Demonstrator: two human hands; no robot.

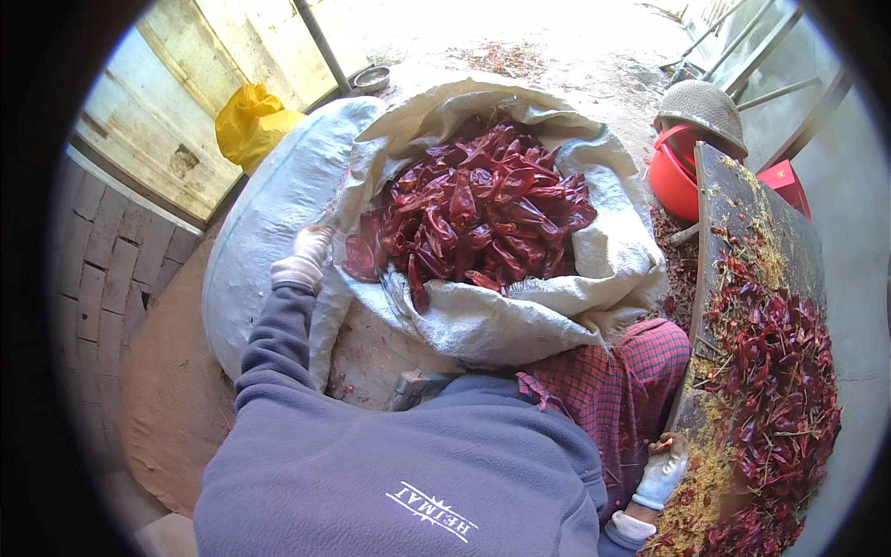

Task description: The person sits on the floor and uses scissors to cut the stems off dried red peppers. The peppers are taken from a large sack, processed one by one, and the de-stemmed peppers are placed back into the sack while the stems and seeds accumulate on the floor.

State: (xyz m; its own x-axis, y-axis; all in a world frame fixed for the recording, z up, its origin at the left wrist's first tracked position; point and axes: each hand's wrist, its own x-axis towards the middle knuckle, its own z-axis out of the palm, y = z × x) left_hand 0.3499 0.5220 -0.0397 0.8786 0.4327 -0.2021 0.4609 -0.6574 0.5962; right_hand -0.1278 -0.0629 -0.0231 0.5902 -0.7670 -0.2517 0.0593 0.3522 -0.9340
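My left hand (305, 256), in a pale work glove, is at the left side of an open woven sack (612, 244), over a second, full white sack (257, 230). Its fingers are blurred, and I cannot tell whether they grip anything. Dried red chili peppers (480, 202) fill the open sack, and a blurred pepper (360, 257) shows at its left rim. Low on the right, my right hand (665, 463), in a glove with a brown-stained fingertip area, has curled fingers around a small orange-red pepper piece. It is beside a tilted dark board (738, 188).
More dried peppers (779, 369) with stems and yellow seeds (710, 445) lie on the board. Behind it stand a red basin (672, 177), a grey woven basket (699, 108) and a red box (786, 186). A yellow bag (254, 125) leans by the left wall panels.
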